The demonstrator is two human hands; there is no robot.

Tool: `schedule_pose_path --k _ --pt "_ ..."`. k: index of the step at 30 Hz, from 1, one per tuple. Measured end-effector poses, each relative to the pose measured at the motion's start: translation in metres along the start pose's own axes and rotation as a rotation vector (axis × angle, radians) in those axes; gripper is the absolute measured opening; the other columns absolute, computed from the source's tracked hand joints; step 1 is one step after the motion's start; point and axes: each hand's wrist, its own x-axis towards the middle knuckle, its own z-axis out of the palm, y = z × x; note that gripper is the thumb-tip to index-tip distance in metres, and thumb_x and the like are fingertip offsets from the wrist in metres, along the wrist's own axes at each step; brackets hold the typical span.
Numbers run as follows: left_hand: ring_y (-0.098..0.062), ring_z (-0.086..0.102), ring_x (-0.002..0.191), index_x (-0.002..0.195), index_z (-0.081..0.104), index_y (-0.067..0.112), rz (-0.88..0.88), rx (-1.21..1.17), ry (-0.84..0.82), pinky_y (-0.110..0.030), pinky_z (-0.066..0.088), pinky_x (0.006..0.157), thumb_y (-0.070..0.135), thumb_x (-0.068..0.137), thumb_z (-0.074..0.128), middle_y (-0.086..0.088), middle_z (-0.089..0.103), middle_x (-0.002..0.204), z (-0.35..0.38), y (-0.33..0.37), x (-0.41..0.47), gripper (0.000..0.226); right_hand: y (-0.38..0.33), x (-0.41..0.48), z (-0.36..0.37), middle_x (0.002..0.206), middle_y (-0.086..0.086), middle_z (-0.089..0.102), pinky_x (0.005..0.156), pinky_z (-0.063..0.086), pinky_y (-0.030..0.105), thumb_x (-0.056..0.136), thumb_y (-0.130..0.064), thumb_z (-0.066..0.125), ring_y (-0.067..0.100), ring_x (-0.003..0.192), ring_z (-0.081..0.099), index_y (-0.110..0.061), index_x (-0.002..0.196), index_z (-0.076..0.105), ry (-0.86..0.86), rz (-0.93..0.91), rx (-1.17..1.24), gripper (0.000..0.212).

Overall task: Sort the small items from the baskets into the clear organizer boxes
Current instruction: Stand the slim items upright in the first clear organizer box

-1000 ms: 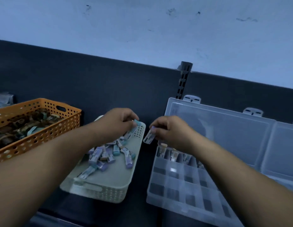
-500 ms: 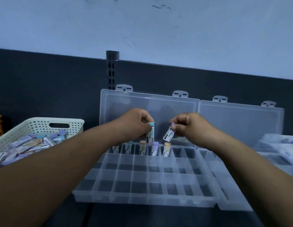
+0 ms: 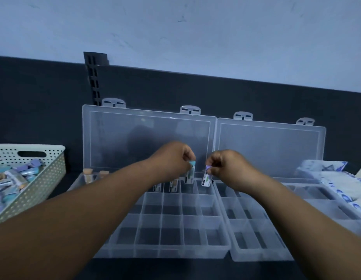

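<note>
A clear organizer box (image 3: 171, 251) lies open before me, its lid leaning on the dark back panel. My left hand (image 3: 173, 158) pinches a small teal-capped tube (image 3: 190, 172) upright over a back-row compartment. My right hand (image 3: 226, 164) pinches a purple-capped tube (image 3: 206, 178), tilted, over the back-right corner compartment. A few tubes (image 3: 173, 185) stand in the back row, and cork-topped ones (image 3: 87, 175) at its left end. The pale perforated basket (image 3: 44, 184) at the left holds several more tubes.
A second clear organizer box (image 3: 258, 253) with larger compartments sits open to the right, touching the first. Plastic bags with blue print (image 3: 341, 184) lie over its far right side. A slotted dark rail (image 3: 94, 81) rises behind the lids.
Both hands carried their tubes from the pale basket over to the first organizer's back row and have lowered them toward the compartments. The view swung right; the orange basket is out of sight.
</note>
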Motion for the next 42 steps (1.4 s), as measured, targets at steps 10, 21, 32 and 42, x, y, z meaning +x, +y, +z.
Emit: schedule_pose_path --k 10,21,32,42 --pt "-0.012 0.063 0.086 0.1 0.071 0.019 -0.059 0.109 -0.027 -0.026 0.051 0.074 0.011 0.087 0.063 0.001 0.068 0.101 0.024 -0.017 0.012 0.017 0.013 0.01 0.022 0.082 0.003 0.066 0.063 0.041 0.022 0.089 -0.016 0.063 0.018 0.076 0.061 -0.023 0.074 0.065 -0.041 -0.036 -0.067 0.017" --pt "-0.012 0.059 0.083 0.105 0.071 0.017 -0.099 0.162 -0.065 -0.023 0.045 0.069 0.01 0.088 0.062 0.0 0.068 0.109 0.029 -0.027 0.01 0.021 0.02 0.008 0.029 0.092 0.008 0.066 0.071 0.048 0.028 0.091 -0.015 0.061 0.023 0.083 0.062 -0.012 0.089 0.069 -0.084 -0.021 -0.096 0.008" --pt "-0.019 0.058 0.105 0.116 0.063 0.022 0.003 0.313 -0.009 -0.036 0.048 0.093 0.018 0.084 0.065 0.0 0.062 0.116 0.008 -0.03 -0.003 0.032 -0.008 0.005 0.011 0.113 0.006 0.058 0.089 0.047 0.032 0.089 -0.025 0.064 0.026 0.104 0.057 -0.02 0.116 0.064 0.022 -0.065 -0.277 0.027" --pt "-0.017 0.029 0.139 0.145 0.032 0.024 0.156 0.657 0.181 -0.029 0.022 0.112 0.045 0.089 0.056 0.0 0.032 0.152 -0.093 -0.069 -0.072 0.065 -0.116 0.014 0.042 0.16 0.0 0.017 0.118 0.018 0.035 0.093 -0.048 0.052 0.022 0.145 0.018 -0.027 0.152 0.02 0.021 -0.271 -0.38 0.07"
